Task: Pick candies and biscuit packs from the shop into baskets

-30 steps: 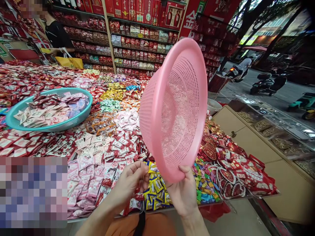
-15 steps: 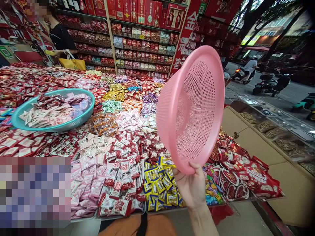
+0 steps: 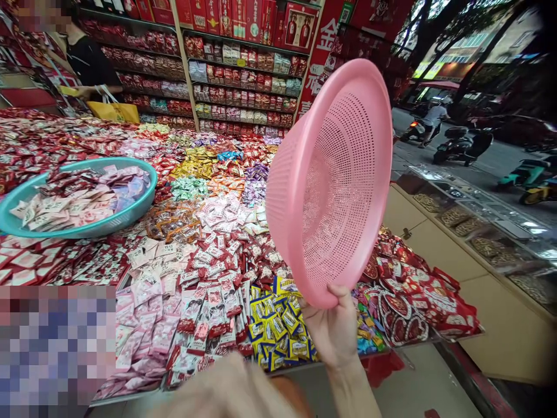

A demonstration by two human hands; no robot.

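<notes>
My right hand (image 3: 333, 328) grips the lower rim of a pink plastic colander (image 3: 300, 191), thumb over the edge. The colander is tipped on its side, its perforated inside facing right, and holds nothing. It is raised over the candy display. At the bottom, my left hand (image 3: 230, 389) is smeared by motion and its fingers cannot be made out. It is nearest to the red-and-white wrapped sweets (image 3: 217, 305). Yellow-and-blue wrapped candies (image 3: 278, 331) lie just left of my right wrist.
A teal basket (image 3: 130, 217) of wrapped sweets rests on the display at left. Pink packets (image 3: 148, 325) fill the front. Red bags (image 3: 435, 302) lie at right, beside a beige cabinet (image 3: 456, 255). A person in black (image 3: 93, 64) stands behind, near stocked shelves (image 3: 243, 75).
My left hand has come into view at the bottom. The colander, still in my right hand, appears slightly further left and higher, while the whole view has shifted a little.
</notes>
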